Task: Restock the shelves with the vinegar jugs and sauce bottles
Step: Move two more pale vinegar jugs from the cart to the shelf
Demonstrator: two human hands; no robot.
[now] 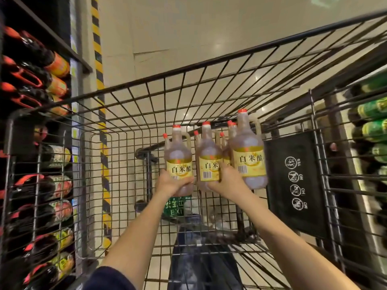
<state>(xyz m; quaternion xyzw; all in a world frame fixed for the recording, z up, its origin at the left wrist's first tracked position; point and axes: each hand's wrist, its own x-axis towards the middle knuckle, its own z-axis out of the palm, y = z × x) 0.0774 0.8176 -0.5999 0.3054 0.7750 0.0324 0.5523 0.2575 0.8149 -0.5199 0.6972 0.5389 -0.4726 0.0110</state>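
Observation:
Several vinegar jugs with red caps and yellow labels stand in a black wire cart [134, 114]. My left hand [170, 183] grips the base of the leftmost jug [178, 155]. My right hand [227, 182] holds the lower part of the middle jug [209, 155], thumb across its label. A larger-looking jug [248, 151] stands just right of my right hand, untouched. More jugs are partly hidden behind these.
Shelves on the left [41, 65] hold dark sauce bottles with red caps and handles. Green bottles [372, 126] fill a shelf on the right. A black sign panel [296, 181] hangs inside the cart's right side. A yellow-black striped post [99, 65] stands behind the cart.

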